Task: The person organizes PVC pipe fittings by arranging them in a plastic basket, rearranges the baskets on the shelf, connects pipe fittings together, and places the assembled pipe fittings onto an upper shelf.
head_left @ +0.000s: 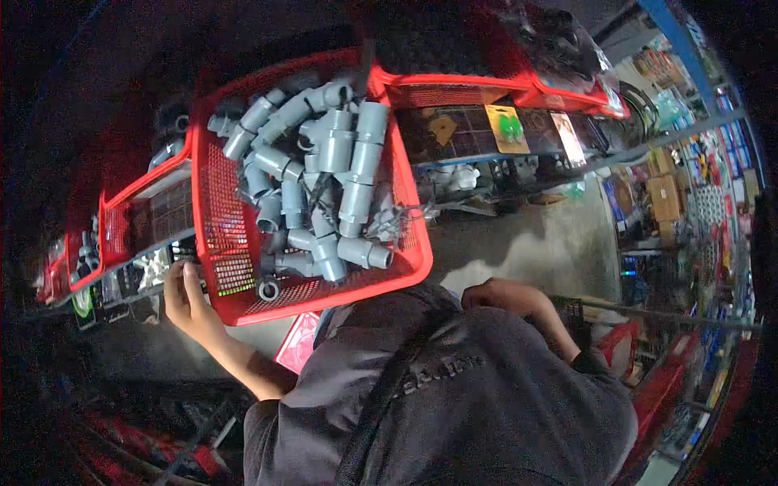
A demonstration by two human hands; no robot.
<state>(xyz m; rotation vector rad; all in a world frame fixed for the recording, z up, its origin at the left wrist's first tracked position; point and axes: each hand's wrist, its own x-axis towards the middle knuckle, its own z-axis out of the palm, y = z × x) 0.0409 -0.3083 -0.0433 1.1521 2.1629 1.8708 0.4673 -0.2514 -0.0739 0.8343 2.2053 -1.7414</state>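
A red plastic basket (324,304) full of grey plastic pipe fittings (332,150) stands in front of my body, its near edge close to my shirt. The fittings lie in a loose heap; one short ring-shaped piece (268,289) sits apart near the front left corner. My left hand (188,304) is beside that corner, thumb and fingers raised and apart, with nothing visible in it; whether it touches the basket wall I cannot tell. Close to my waist on the right is my right hand (506,296), bent downward, its fingertips hidden behind my shirt.
More red baskets (462,81) line the shelf on both sides. A yellow card with green pieces (509,130) hangs at the right basket. Metal shelf rails (648,144) and packed goods (664,198) stand farther right. A pink-red item (298,343) shows below the basket.
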